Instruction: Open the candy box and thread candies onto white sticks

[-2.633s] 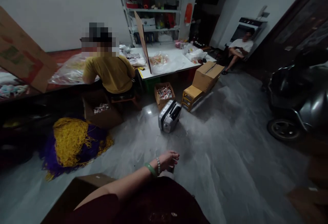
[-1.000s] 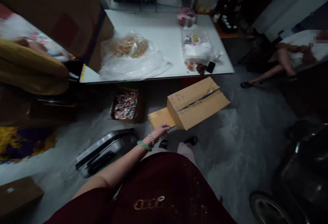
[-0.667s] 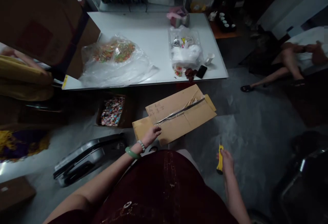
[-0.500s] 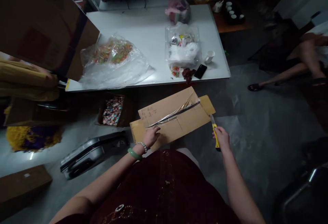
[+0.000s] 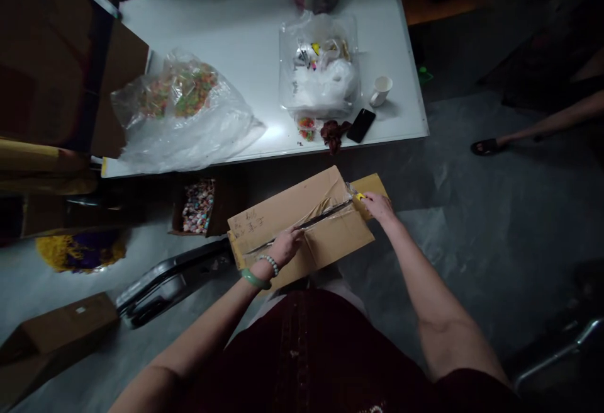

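Observation:
Below the table's front edge is a cardboard box (image 5: 330, 246) with handwriting on one flap and torn clear tape along its dark middle seam. My left hand (image 5: 285, 247), with a green bangle and a beaded bracelet at the wrist, lies on the box, its fingers stretched to the seam. At the seam's right end, my right hand (image 5: 379, 207) is closed around a yellow utility knife (image 5: 360, 196). Only a bit of the knife shows past the fingers; the blade is hard to make out against the tape.
On the white table (image 5: 255, 85) are a plastic bag of candies (image 5: 189, 92), a clear tub (image 5: 323, 79), a mug (image 5: 381, 91) and a phone (image 5: 361, 125). A carton of small colourful items (image 5: 198, 207) and a dark case (image 5: 170, 281) stand left. Another person's foot (image 5: 486, 147) is at right.
My right hand has moved the knife inward from beside the box to the seam's right end. My left hand has shifted slightly right, up to the seam. The camera view has moved closer.

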Demonstrator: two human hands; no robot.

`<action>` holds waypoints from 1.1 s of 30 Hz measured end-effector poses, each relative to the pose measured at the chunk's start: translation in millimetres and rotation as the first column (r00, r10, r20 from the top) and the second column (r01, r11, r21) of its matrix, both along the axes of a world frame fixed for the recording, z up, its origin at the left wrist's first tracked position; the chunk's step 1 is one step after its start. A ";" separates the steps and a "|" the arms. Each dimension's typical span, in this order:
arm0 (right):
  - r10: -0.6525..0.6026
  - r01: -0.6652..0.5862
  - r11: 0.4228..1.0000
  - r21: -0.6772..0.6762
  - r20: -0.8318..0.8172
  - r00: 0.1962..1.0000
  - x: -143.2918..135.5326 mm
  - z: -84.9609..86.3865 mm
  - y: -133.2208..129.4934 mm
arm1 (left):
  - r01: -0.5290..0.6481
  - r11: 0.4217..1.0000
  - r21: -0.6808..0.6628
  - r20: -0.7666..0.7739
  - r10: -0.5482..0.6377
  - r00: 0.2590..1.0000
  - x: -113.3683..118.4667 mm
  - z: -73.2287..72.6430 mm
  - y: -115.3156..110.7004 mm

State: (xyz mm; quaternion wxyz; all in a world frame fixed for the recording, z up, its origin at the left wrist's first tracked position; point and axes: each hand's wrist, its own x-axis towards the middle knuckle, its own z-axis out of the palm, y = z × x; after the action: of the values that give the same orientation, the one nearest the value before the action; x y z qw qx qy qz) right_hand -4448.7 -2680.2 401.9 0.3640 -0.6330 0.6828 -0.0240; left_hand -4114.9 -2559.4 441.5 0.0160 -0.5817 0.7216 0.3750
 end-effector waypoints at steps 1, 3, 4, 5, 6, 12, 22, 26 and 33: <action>-0.002 0.001 1.000 0.028 0.037 0.999 -1.2 0.9 -6.8 | -0.031 0.999 0.005 0.000 0.031 1.000 2.4 0.2 -2.9; -0.021 0.007 0.995 0.100 0.147 0.989 -7.1 3.3 -16.5 | -0.104 0.995 0.011 0.019 0.104 0.994 11.2 -0.1 -2.1; -0.018 -0.010 0.991 0.133 0.205 0.979 -11.5 4.6 -19.4 | -0.138 0.990 0.019 0.033 0.137 0.990 16.7 -0.5 1.3; -0.011 -0.033 0.986 0.162 0.258 0.966 -16.7 5.7 -21.2 | -0.167 0.985 0.033 0.043 0.166 0.985 22.2 -0.9 6.2; -0.002 -0.058 0.980 0.190 0.305 0.952 -22.2 6.6 -21.9 | -0.190 0.980 0.052 0.050 0.188 0.981 27.4 -1.3 12.0; -0.051 -0.072 0.960 0.272 0.419 0.907 -42.2 -0.4 -9.5 | -0.212 0.971 0.111 0.135 0.197 0.971 28.3 10.0 21.2; -0.201 0.094 0.957 0.275 0.393 0.897 -41.0 -14.2 19.7 | 0.498 0.845 -0.198 0.216 -0.458 0.863 -101.5 15.6 -143.0; -0.111 0.044 0.978 0.204 0.332 0.937 -36.2 -5.4 20.6 | 0.603 0.790 -0.109 0.241 -0.568 0.787 -120.4 2.8 -173.6; -0.070 0.040 0.991 0.131 0.237 0.969 -26.2 -4.7 12.4 | 0.631 0.766 -0.123 0.240 -0.594 0.768 -120.2 -2.7 -196.3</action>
State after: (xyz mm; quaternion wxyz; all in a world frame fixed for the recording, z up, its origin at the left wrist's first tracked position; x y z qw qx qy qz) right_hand -4474.9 -2667.7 397.2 0.4824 -0.5822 0.6509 -0.0680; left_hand -4235.1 -2755.7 438.9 0.1482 -0.3442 0.9008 0.2196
